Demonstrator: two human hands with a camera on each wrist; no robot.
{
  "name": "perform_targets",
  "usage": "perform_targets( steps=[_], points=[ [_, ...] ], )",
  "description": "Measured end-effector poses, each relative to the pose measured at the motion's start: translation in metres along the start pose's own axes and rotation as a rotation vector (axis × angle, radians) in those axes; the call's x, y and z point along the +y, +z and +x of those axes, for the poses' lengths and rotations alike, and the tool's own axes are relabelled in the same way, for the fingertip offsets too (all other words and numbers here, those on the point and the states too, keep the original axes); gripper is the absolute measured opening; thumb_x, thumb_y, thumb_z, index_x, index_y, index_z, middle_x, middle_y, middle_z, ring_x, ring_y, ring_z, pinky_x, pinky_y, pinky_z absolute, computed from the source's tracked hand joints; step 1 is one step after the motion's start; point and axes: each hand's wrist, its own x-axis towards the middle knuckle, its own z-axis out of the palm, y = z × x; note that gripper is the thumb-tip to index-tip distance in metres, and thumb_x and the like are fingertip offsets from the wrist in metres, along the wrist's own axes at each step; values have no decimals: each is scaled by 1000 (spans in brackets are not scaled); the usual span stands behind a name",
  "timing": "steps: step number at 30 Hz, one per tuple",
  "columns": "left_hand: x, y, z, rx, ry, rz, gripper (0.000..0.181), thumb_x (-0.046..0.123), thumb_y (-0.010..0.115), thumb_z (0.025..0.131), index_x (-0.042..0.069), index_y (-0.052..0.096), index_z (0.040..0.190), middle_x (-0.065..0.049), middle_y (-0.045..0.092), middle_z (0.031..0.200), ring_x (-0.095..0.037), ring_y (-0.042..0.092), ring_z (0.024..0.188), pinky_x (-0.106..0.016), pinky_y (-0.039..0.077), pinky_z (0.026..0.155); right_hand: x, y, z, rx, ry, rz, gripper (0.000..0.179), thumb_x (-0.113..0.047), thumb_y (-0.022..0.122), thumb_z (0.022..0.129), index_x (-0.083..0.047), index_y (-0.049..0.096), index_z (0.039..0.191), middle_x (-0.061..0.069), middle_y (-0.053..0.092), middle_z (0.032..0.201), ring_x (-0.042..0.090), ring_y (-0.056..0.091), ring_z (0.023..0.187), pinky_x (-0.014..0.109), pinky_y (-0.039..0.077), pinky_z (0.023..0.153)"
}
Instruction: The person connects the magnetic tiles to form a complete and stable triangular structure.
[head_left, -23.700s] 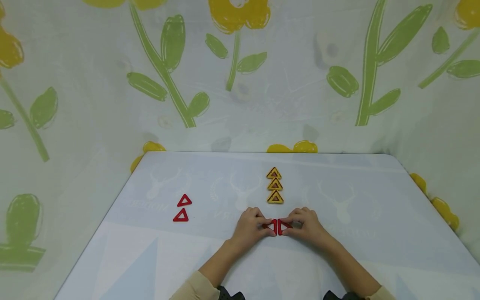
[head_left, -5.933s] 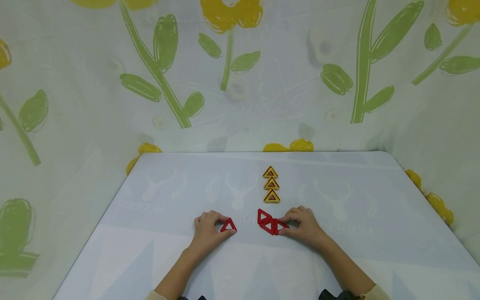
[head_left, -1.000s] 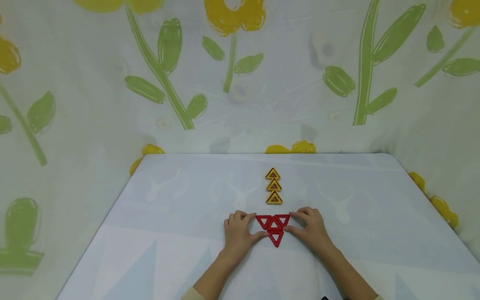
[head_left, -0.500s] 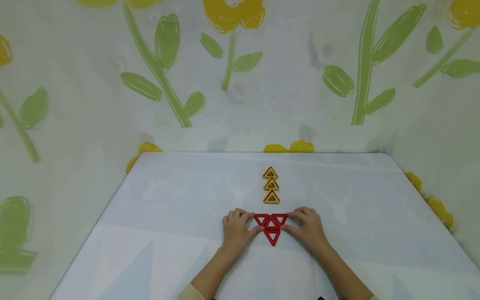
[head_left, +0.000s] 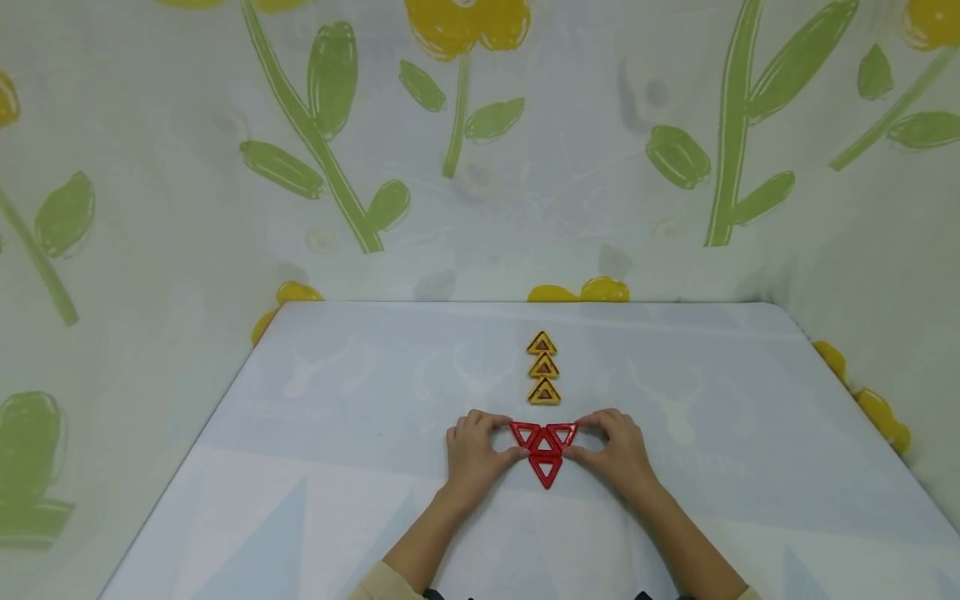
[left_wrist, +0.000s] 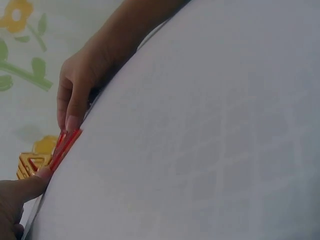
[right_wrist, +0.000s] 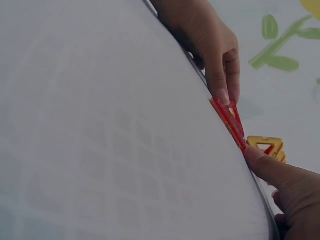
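Red triangular magnetic tiles lie edge to edge on the table in the head view. A middle tile [head_left: 545, 453] has one tile on each upper side and a bottom tile [head_left: 547, 482] pointing toward me. My left hand [head_left: 472, 457] pinches the left tile [head_left: 524, 425] between thumb and fingers. With thumb and fingers, my right hand [head_left: 619, 454] pinches the right tile [head_left: 562, 427]. Those two outer tiles look slightly tilted. In the left wrist view, the red tiles [left_wrist: 65, 149] show nearly edge-on between both hands; the right wrist view has the red tiles [right_wrist: 230, 122] likewise.
Three yellow triangular tiles [head_left: 543, 375] with reddish centres stand in a column just beyond the red ones. The pale patterned table [head_left: 337, 517] reaches back to a curtain [head_left: 570, 208] printed with flowers.
Two separate red tiles at the left have joined the others. The left hand brought one in from the left. Over the last half second the outer tiles tilt a little; both hands barely move.
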Motion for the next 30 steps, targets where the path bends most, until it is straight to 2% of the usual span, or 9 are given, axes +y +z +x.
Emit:
perform_targets(
  steps=[8,20,23,30],
  points=[
    [2,-1,4,-35,-59,-57,41,36,83,68,21,67,103,4,54,93,-14,49,92,-38,30,80,-2,0,3,-17,40,32,42,-23,87,65,-9,65,99,4,63,98,19,52,92,36,46,76],
    [1,-1,5,-59,-65,-109,38,35,83,68,20,66,100,6,55,91,-12,49,91,-39,29,81,-2,-3,6,-66,88,52,39,-25,86,66,-9,65,95,4,63,95,20,50,93,38,41,79],
    [1,-1,6,-63,-54,-117,37,35,82,70,19,66,99,6,57,92,-12,50,91,-39,28,82,-1,-2,6,-62,59,43,35,-26,85,67,-11,67,93,2,65,93,19,51,93,40,39,82],
    [-2,-2,5,-79,11,-133,32,37,78,75,19,69,100,7,61,93,-11,51,90,-39,28,84,4,0,5,17,-106,55,18,-18,83,70,-15,71,83,-4,66,85,16,55,84,39,34,79]
  ],
)
